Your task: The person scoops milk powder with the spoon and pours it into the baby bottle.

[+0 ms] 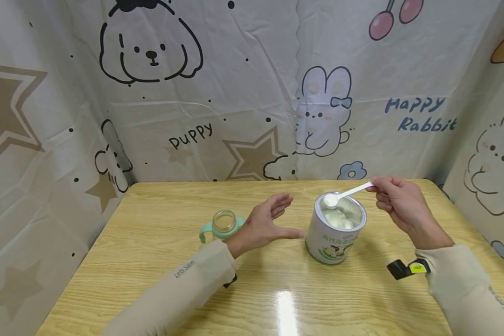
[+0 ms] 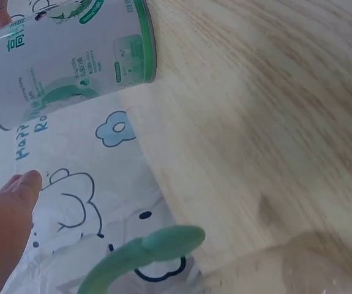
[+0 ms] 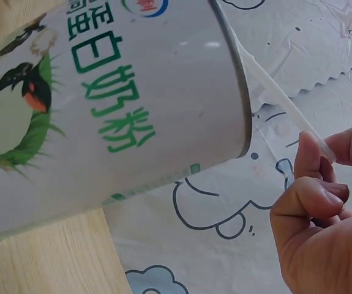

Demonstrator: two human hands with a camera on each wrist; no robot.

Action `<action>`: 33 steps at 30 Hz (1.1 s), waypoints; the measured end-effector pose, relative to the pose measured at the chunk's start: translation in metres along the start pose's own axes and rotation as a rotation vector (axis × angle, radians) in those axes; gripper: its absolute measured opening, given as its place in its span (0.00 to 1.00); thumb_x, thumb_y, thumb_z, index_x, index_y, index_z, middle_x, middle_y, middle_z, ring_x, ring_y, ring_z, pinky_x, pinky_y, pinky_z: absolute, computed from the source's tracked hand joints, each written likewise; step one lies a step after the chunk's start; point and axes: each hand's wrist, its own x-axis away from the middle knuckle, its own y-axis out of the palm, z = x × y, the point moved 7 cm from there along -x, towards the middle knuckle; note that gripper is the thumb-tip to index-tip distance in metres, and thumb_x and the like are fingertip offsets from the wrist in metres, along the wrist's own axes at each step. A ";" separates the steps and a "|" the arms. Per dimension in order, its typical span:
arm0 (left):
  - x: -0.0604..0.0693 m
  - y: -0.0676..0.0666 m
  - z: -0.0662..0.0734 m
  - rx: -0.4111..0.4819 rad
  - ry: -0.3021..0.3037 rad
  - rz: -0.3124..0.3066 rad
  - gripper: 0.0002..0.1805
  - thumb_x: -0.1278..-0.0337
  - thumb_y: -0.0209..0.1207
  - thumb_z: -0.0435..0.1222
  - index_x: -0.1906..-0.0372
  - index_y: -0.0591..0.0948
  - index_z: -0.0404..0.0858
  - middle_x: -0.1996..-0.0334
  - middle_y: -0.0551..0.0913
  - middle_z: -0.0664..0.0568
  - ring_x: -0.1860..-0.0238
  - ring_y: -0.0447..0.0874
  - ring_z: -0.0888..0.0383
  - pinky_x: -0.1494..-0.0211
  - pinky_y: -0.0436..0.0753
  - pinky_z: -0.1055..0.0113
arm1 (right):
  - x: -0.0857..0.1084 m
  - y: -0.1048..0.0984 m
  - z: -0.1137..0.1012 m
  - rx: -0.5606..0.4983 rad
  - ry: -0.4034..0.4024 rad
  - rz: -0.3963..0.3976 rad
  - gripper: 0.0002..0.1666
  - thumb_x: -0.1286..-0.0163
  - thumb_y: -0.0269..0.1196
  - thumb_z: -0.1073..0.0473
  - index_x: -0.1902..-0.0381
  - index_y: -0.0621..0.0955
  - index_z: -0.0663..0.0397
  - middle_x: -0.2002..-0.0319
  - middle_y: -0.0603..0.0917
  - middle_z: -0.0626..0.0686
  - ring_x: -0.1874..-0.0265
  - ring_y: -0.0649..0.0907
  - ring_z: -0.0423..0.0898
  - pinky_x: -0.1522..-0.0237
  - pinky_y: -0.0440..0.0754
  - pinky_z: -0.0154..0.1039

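Observation:
A white measuring scoop (image 1: 354,190) is pinched by its handle end between the thumb and fingers of my right hand (image 1: 403,205). Its bowl, heaped with pale powder, is over the mouth of an open milk powder can (image 1: 332,242). More powder (image 1: 338,218) lies inside the can. To the can's left, my left hand (image 1: 266,224) hovers with thumb and fingers spread apart, touching nothing. Partly hidden behind that hand is a clear baby bottle (image 1: 224,221) without a lid, with mint green handles (image 1: 206,232). One green handle (image 2: 145,251) also shows in the left wrist view.
Can and bottle stand on a light wood-grain table (image 1: 159,219). A printed cloth (image 1: 243,93) with cartoon animals hangs behind the table's far edge and along both sides. A black strap device (image 1: 407,268) is on my right wrist.

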 end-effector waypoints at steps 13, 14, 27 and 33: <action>0.005 -0.017 0.008 0.012 -0.003 0.012 0.51 0.55 0.77 0.31 0.26 0.62 0.33 0.29 0.69 0.44 0.29 0.67 0.51 0.29 0.69 0.69 | -0.002 0.014 -0.006 0.002 -0.004 -0.026 0.10 0.25 0.60 0.59 0.68 0.82 0.53 0.72 0.85 0.47 0.81 0.68 0.36 0.83 0.66 0.24; 0.006 -0.019 0.009 0.010 -0.001 0.010 0.51 0.55 0.77 0.31 0.26 0.62 0.33 0.29 0.69 0.43 0.29 0.67 0.50 0.29 0.69 0.68 | -0.002 0.016 -0.006 0.001 -0.003 -0.026 0.09 0.25 0.60 0.59 0.68 0.82 0.53 0.72 0.85 0.47 0.81 0.68 0.36 0.83 0.66 0.25; 0.016 -0.037 0.009 -0.003 -0.005 0.000 0.50 0.55 0.76 0.30 0.26 0.62 0.32 0.29 0.68 0.42 0.29 0.66 0.49 0.29 0.69 0.68 | -0.004 0.033 -0.009 -0.023 0.000 -0.051 0.12 0.24 0.59 0.62 0.71 0.81 0.53 0.73 0.85 0.47 0.81 0.67 0.35 0.84 0.65 0.25; 0.020 -0.044 0.011 -0.016 -0.010 0.007 0.49 0.54 0.76 0.30 0.27 0.62 0.31 0.29 0.68 0.42 0.29 0.66 0.48 0.28 0.68 0.62 | -0.006 0.043 -0.007 -0.038 0.001 -0.066 0.13 0.25 0.59 0.62 0.73 0.81 0.53 0.73 0.85 0.47 0.82 0.68 0.35 0.84 0.65 0.25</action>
